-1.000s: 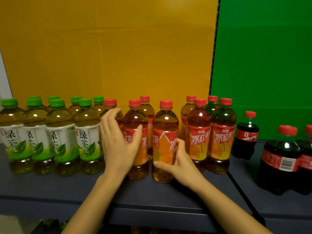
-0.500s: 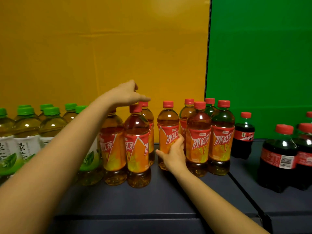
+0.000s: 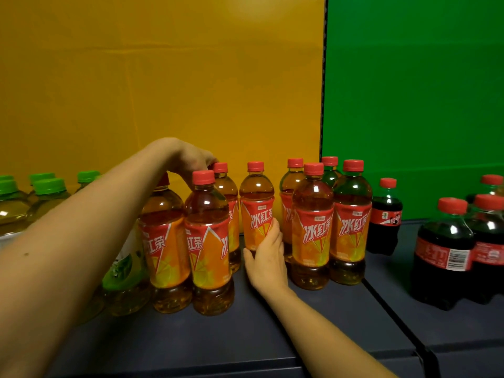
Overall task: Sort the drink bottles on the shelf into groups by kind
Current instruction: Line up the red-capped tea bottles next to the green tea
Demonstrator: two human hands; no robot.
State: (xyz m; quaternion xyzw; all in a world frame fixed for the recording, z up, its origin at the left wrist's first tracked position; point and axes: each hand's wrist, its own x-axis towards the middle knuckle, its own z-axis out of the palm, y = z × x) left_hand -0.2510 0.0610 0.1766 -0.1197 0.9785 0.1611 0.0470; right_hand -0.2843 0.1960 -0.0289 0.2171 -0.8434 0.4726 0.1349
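Note:
Several red-capped iced tea bottles with orange labels stand mid-shelf. My right hand [image 3: 267,257] grips the lower label of one iced tea bottle [image 3: 256,211], thumb on its left and fingers on its right; it stands upright between the two iced tea clusters. My left hand [image 3: 188,159] reaches over the front iced tea bottle [image 3: 207,241], and its fingers curl down onto the cap of a back-row iced tea bottle [image 3: 221,170]. Green tea bottles [image 3: 49,186] with green caps sit at the far left, partly hidden by my left arm.
Dark cola bottles [image 3: 444,252] stand at the right, with a smaller cola bottle [image 3: 386,216] beside the iced tea group. A black divider rail [image 3: 395,317] crosses the dark shelf [image 3: 300,336]. Yellow and green boards back the shelf.
My left hand left the front bottles, rose and came down on a back-row cap. My right hand slid its iced tea bottle back toward the right cluster.

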